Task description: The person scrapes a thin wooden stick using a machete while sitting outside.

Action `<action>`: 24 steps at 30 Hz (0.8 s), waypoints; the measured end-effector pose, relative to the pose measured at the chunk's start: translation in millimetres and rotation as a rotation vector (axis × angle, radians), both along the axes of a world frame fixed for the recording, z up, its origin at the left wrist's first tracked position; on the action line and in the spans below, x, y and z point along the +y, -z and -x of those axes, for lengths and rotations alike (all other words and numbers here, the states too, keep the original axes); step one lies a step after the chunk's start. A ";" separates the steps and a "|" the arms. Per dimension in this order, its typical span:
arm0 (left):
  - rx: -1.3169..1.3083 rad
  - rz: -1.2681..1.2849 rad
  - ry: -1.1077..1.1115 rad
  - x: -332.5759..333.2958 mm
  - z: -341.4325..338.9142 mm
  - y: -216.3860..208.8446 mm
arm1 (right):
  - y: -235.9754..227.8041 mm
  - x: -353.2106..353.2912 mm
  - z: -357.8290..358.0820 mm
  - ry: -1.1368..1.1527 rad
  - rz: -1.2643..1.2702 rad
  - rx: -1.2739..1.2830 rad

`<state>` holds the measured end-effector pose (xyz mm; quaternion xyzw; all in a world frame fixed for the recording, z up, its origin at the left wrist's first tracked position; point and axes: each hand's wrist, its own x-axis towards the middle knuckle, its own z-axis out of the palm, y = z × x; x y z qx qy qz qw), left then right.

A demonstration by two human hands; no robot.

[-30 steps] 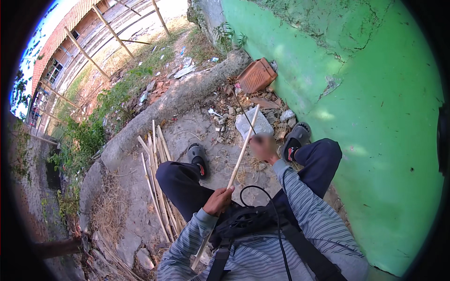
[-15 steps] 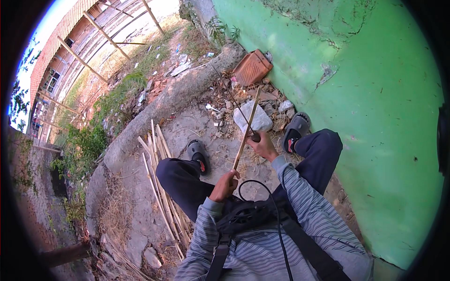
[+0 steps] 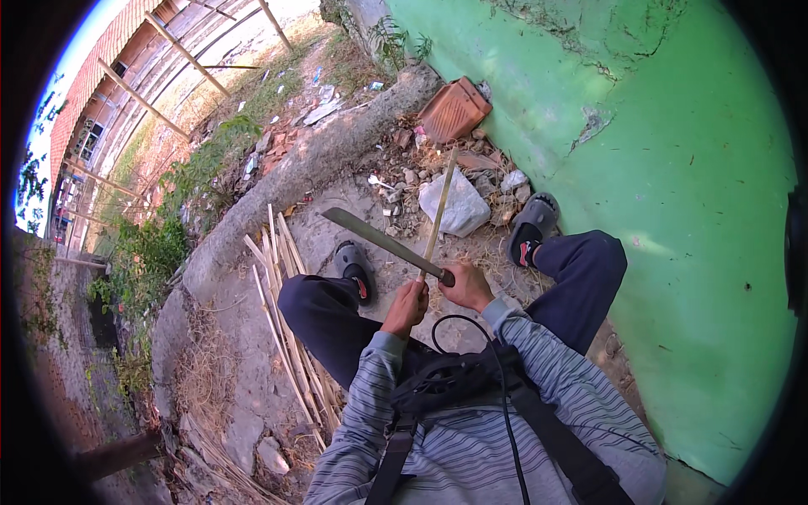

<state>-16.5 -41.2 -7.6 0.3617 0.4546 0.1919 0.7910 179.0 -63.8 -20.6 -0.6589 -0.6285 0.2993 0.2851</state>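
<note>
My left hand (image 3: 406, 308) is closed round the near end of a thin bamboo strip (image 3: 441, 207), which points away from me over a pale stone. In my right hand (image 3: 468, 288) is the dark handle of a machete (image 3: 379, 239). Its long blade slants up to the left and crosses the strip just beyond my left fist. Whether the edge touches the strip I cannot tell. Beside my left leg lies a loose bundle of split bamboo strips (image 3: 290, 324) on the ground.
A large pale stone (image 3: 454, 204) sits between my feet, with rubble around it. Behind it an orange roof tile (image 3: 454, 110) leans near the green wall (image 3: 673, 252) on my right. A low concrete kerb (image 3: 311, 156) curves round the far left side. A black cable (image 3: 497, 362) loops over my lap.
The machete has swung from pointing away from me to lying across the strip toward the left, its flat now showing. My right hand has come nearer to my left hand.
</note>
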 end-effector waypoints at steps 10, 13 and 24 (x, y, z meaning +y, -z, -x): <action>0.704 -0.844 0.090 -14.2 -13.9 42.9 | 23.8 -6.8 7.1 0.042 0.135 -0.086; 0.767 -0.828 0.092 -17.3 -13.3 41.2 | 25.5 -10.7 11.7 0.057 0.160 -0.085; 0.887 -0.824 0.136 -19.9 -18.1 47.2 | 44.5 -11.7 11.9 0.065 0.213 -0.101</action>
